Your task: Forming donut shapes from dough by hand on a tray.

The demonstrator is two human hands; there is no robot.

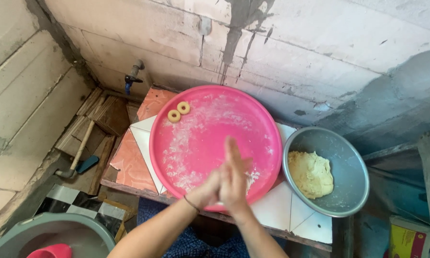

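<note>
Dough rings: only two done at the pink tray's far-left edge, left hand and right hand pressed palms-together, big lump sits in the metal bowl.

Bare forearms, thin dark band on left wrist, blue patterned garment

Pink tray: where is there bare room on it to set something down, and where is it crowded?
The pink tray is floured but free across its middle and right half, between the two dough rings at its far-left rim and the metal bowl of dough. The near rim is crowded: left hand and right hand press together there.
</note>
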